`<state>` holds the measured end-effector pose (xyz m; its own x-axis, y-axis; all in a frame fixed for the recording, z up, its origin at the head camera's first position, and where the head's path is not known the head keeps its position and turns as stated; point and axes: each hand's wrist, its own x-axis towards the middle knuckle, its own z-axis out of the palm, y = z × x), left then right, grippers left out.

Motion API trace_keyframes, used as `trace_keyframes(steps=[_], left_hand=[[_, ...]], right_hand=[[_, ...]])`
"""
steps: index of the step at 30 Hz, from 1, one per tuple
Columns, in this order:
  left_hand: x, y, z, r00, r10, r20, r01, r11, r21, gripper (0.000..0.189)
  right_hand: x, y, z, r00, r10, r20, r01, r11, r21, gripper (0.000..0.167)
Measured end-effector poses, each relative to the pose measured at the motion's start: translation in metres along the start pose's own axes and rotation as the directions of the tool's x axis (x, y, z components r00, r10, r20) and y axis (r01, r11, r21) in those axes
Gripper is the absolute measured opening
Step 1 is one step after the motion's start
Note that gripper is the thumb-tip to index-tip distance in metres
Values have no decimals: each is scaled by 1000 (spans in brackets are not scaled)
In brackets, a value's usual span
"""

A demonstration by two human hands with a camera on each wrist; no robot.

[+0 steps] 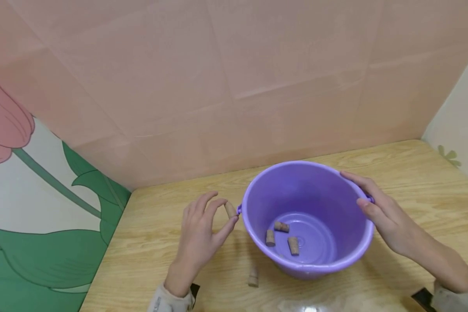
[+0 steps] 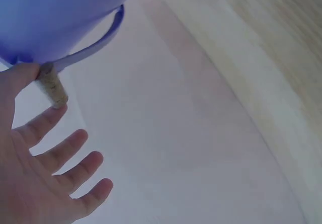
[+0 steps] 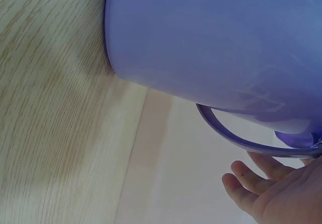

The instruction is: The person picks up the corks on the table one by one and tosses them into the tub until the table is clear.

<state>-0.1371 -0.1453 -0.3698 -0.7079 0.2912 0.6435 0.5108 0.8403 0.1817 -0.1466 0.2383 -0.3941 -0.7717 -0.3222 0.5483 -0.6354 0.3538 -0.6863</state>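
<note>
A cork (image 1: 230,209) is pinched between the thumb and index fingertip of my left hand (image 1: 200,234), just left of the bucket's rim. In the left wrist view the same cork (image 2: 53,87) shows beside the handle, my other fingers spread apart. The purple bucket (image 1: 300,264) stands on the table with 3 corks on its floor, among them one cork (image 1: 293,245) nearest the middle. My right hand (image 1: 390,219) holds the bucket's right rim, thumb over the edge. Another cork (image 1: 253,278) is on the table in front of the bucket.
The wooden table (image 1: 148,242) meets a pink-covered wall (image 1: 218,108) close behind the bucket. A panel painted with a tulip (image 1: 8,117) borders the left side, and a pale wall (image 1: 460,121) the right. In the right wrist view the bucket's handle (image 3: 236,141) hangs down its outside.
</note>
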Motion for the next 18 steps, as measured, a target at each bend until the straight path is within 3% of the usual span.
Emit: trace_keyframes(steps=[6, 12, 18], left_hand=[[3, 3, 0, 990, 43, -137, -44, 999, -2, 46], [4, 3, -2, 987, 36, -159, -38, 999, -10, 46], [9, 7, -4, 976, 69, -205, -77, 997, -30, 46]], right_hand=[[0, 0, 0, 1000, 8, 3, -8, 1000, 4, 54], [0, 0, 1, 1000, 7, 2, -7, 1000, 9, 54], [-1, 3, 1, 1000, 5, 1, -5, 1000, 19, 54]])
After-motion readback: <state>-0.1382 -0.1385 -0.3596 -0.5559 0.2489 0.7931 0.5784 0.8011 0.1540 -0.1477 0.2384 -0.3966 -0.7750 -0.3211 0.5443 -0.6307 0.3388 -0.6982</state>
